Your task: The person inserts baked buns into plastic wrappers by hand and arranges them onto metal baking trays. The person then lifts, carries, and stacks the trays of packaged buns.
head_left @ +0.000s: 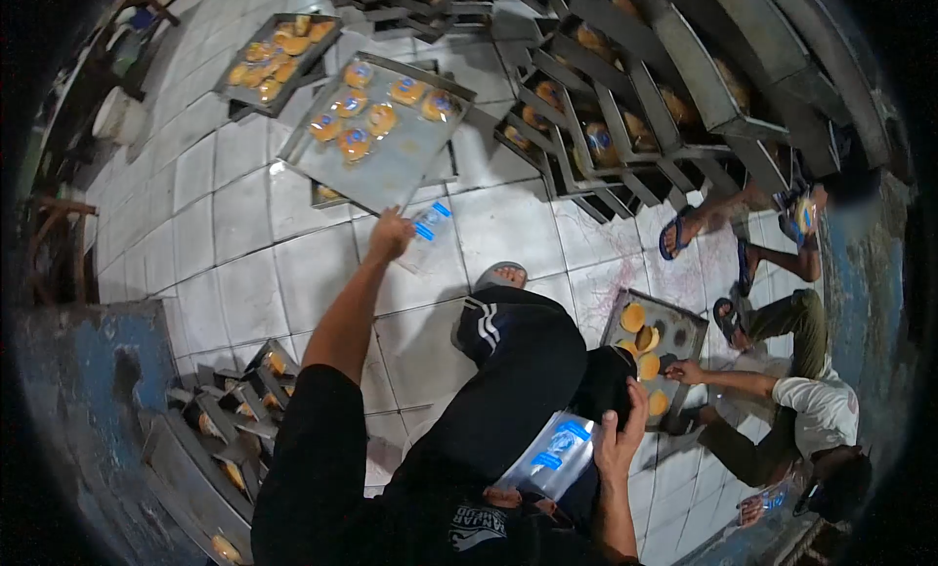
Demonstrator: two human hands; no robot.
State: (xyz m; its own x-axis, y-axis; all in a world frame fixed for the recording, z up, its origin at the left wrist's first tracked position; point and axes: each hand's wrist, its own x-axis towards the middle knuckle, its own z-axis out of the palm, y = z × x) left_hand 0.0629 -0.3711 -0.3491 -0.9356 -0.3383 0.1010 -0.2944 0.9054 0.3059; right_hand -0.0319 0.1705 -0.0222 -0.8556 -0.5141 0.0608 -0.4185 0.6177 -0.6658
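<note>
My left hand (392, 237) is closed at the lower corner of a metal tray (391, 172), beside a clear plastic bag with blue print (426, 236); which of them its fingers grip is hard to tell. Several bagged round breads (353, 104) lie in that tray. My right hand (619, 445) has its fingers apart, beside a stack of clear printed bags (559, 455) resting on my lap. Just ahead of it, a tray of unwrapped breads (694, 333) sits on the floor.
Stacked metal trays with breads (625, 155) stand at the upper right. Another bread tray (277, 63) is at the upper left, more trays (200, 468) at the lower left. A seated co-worker (821, 410) reaches into the right tray; another person's legs (718, 214) are beyond.
</note>
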